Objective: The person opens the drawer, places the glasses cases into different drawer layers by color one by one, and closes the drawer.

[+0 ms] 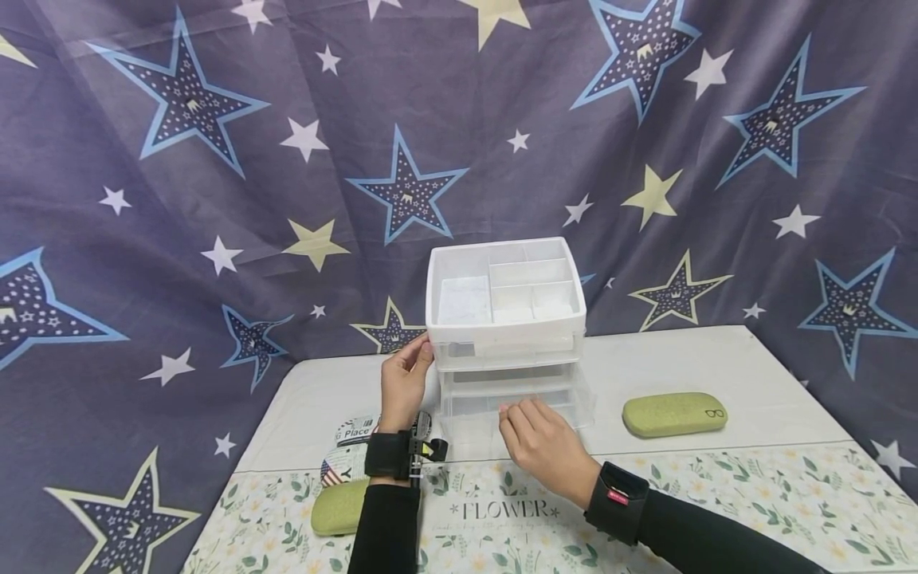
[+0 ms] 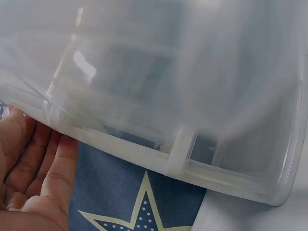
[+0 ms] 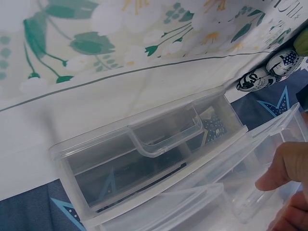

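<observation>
A small white drawer unit (image 1: 505,325) with clear drawers and a divided top tray stands on the table. My left hand (image 1: 406,379) holds its left side near the top drawer; in the left wrist view my fingers (image 2: 57,168) curl at the edge of its frame. My right hand (image 1: 538,442) grips the front of a clear lower drawer (image 1: 473,406), which is pulled out toward me. The right wrist view shows my thumb (image 3: 276,175) on that drawer's front, beside another clear drawer (image 3: 130,159) with a curved handle.
A green glasses case (image 1: 674,414) lies right of the unit. To the left, near my left forearm, are a printed pouch (image 1: 347,462) and another green case (image 1: 337,508). A flowered cloth (image 1: 753,502) covers the table's near part. Star-patterned fabric (image 1: 502,191) hangs behind.
</observation>
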A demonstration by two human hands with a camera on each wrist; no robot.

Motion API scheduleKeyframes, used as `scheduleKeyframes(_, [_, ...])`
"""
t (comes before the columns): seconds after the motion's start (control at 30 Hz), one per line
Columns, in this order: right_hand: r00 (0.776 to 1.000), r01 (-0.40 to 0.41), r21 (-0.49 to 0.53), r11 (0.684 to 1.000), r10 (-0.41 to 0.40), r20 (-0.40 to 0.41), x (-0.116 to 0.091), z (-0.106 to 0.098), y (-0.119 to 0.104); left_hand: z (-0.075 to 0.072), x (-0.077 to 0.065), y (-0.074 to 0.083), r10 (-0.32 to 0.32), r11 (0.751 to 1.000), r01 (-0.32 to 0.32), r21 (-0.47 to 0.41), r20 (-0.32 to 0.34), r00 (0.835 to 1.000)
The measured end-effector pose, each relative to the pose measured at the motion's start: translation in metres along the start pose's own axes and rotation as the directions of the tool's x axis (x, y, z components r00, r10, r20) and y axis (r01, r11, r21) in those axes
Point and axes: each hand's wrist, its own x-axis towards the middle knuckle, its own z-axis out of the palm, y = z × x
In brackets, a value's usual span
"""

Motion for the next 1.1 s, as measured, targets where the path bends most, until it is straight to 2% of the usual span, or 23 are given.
scheduleKeyframes(0.37, [1.000, -0.007, 0.005, 1.000, 0.007, -0.011, 0.000, -0.002, 0.000, -0.004, 0.000, 0.003, -0.030, 1.000, 0.030, -0.007, 0.068, 0.997])
scheduleKeyframes(0.87, [0.999, -0.023, 0.030, 0.999, 0.022, 0.040, -0.002, -0.010, -0.008, -0.008, 0.001, 0.000, -0.014, 1.000, 0.014, 0.004, 0.092, 0.996])
scheduleKeyframes(1.1, [0.999, -0.030, 0.033, 0.999, 0.028, 0.045, -0.003, -0.013, -0.010, -0.009, 0.004, 0.001, -0.057, 0.998, 0.055, 0.015, 0.107, 0.993])
